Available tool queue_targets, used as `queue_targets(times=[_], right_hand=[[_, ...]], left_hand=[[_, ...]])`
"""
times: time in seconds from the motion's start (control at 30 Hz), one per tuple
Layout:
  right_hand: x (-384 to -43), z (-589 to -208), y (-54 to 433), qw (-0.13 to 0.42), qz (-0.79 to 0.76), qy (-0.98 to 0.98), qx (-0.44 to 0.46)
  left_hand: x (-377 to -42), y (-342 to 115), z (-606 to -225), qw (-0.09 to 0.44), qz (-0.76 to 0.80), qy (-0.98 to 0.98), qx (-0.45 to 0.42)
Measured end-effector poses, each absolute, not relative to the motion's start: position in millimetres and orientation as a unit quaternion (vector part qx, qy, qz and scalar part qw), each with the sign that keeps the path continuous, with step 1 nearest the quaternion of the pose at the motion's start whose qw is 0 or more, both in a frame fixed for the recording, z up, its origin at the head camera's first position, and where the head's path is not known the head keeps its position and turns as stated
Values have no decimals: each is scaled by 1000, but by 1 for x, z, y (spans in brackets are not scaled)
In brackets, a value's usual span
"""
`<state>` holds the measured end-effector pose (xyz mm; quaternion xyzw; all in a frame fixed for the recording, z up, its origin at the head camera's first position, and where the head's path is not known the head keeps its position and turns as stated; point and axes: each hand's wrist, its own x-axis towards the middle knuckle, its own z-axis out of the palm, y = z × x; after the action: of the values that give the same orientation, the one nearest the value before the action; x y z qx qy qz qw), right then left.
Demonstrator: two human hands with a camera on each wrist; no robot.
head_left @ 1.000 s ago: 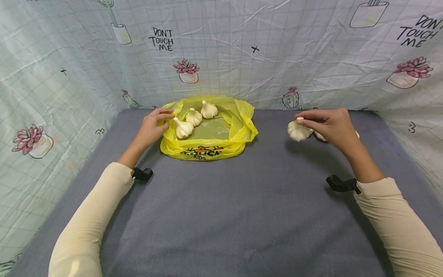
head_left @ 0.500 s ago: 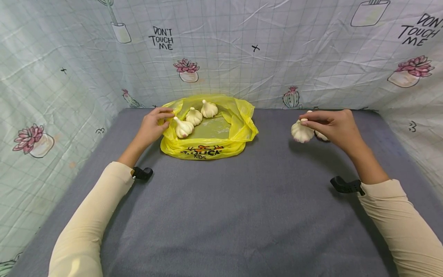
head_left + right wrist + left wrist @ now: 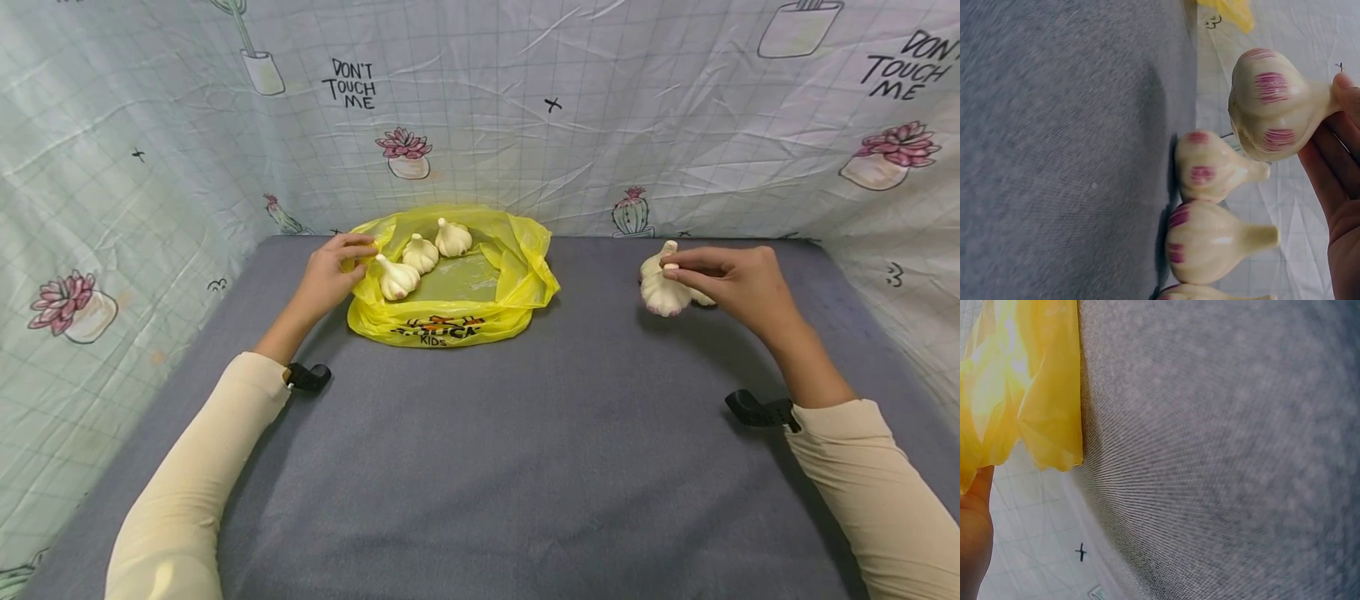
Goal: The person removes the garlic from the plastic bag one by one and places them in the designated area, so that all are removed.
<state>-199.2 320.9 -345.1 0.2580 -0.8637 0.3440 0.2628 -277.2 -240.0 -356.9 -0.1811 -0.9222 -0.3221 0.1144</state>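
Pinched by its stem between thumb and fingers, a garlic bulb (image 3: 666, 293) hangs from my right hand (image 3: 738, 283) above the grey cloth. Pink-purple streaks mark this held bulb (image 3: 1266, 106) in the right wrist view. Beyond it stand several more bulbs in a row, among them a near one (image 3: 1213, 165) and a middle one (image 3: 1213, 240); in the head view they are partly hidden behind the hand. My left hand (image 3: 333, 267) holds the left edge of a yellow plastic bag (image 3: 442, 327), which lies wide open. Inside are three bulbs, one (image 3: 397, 277) nearest that hand.
A grey cloth (image 3: 480, 467) covers the table. Behind and at the sides hangs a pale printed curtain (image 3: 480, 108), meeting the table's back edge just behind the bag and the bulbs. Each wrist wears a black camera mount, the right one (image 3: 757, 410) low over the cloth.
My right hand has moved a little to the right and nearer with the garlic bulb, uncovering part of a bulb behind it. The left hand and the bag look unmoved.
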Motion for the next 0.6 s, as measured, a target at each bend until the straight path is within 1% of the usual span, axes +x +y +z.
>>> queue_targets(times=[0.33,0.6], right_hand=[[-197,-351,330,265,333,-872,242],[-197,-357,331,234,344,-881,227]], left_hand=[[-276,-239,-357,116,-324,-922,-180],[-277,-239,-358,118,-321,-923,-177]])
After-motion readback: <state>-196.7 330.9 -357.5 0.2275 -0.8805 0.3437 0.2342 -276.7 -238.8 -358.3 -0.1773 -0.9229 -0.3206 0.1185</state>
